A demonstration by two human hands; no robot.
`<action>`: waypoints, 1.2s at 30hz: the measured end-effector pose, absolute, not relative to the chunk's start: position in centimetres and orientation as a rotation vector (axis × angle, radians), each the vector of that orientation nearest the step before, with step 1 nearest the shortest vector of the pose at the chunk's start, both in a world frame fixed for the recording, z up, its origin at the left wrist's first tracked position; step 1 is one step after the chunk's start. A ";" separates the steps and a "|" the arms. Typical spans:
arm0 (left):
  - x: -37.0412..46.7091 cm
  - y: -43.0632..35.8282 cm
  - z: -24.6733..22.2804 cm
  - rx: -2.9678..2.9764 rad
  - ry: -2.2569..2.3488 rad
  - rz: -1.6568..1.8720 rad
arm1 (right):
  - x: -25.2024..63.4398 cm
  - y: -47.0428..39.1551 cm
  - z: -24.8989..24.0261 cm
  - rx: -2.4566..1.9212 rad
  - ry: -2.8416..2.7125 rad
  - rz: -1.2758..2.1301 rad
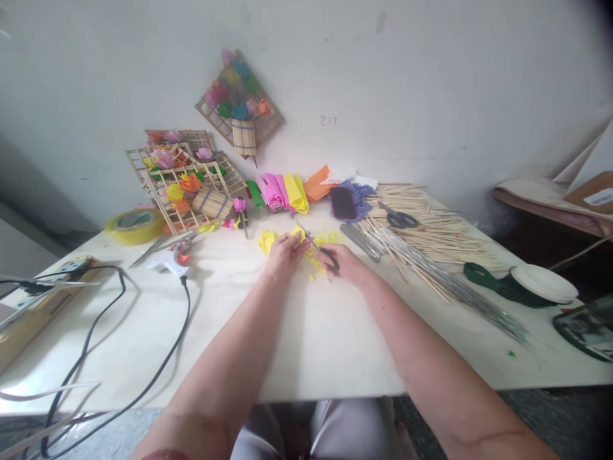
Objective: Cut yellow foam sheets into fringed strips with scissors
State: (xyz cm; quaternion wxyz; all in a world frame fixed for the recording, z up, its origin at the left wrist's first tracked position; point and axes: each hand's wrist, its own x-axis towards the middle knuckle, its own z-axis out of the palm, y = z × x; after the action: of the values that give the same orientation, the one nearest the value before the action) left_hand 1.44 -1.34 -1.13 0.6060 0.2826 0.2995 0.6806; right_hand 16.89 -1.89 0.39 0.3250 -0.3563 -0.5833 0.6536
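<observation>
In the middle of the white table, my left hand [286, 250] pinches a small piece of yellow crepe paper [297, 232]. My right hand [341, 260] is closed around the black handles of a pair of scissors [329, 258], whose blades point up and left and meet the paper. Whether the blades are apart is too small to tell. Yellow cut pieces [267, 241] lie just left of my left hand, and yellow scraps [330, 237] are scattered behind and below the scissors.
Rolled pink paper [274, 191], yellow paper [297, 193] and a phone [343, 203] lie behind my hands. Sticks [431, 236], silver wires [431, 281] and other scissors [402, 219] are to the right. A corded glue gun [170, 263], tape roll [134, 225] and flower-decorated frames [186, 179] stand left.
</observation>
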 end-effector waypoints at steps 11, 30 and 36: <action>1.5 -1.7 -0.6 0.677 0.735 1.536 | 17.5 -1.7 0.4 -0.913 -1.646 1.617; 1.4 -1.7 -0.8 0.729 0.741 1.489 | 18.2 -1.9 1.1 -0.935 -1.684 1.646; 1.3 -1.6 -1.0 0.730 0.743 1.497 | 18.2 -2.0 1.3 -0.940 -1.677 1.647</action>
State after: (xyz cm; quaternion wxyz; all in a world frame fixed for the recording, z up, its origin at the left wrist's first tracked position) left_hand 1.28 -1.60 -0.96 0.6122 0.3165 0.3222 0.6490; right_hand 18.17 -2.02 1.33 0.3000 -0.3542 -0.6319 0.6206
